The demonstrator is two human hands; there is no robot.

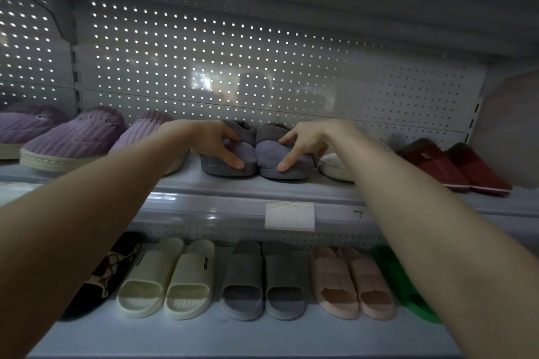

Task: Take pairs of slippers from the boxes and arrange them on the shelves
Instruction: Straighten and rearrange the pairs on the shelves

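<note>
Grips one fuzzy grey plush slipper (248, 152) with left hand (211, 138), touching twin slipper (268, 156) with right hand (304, 138), on grey metal shelf (204, 185).

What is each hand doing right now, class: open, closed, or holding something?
Left hand: grips the left grey slipper.
Right hand: grips the right grey slipper.

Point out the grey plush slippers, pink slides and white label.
grey plush slippers (268, 157): head view, right slipper's toe.
pink slides (332, 277): head view, left slide's strap.
white label (289, 216): head view, its middle.
</note>
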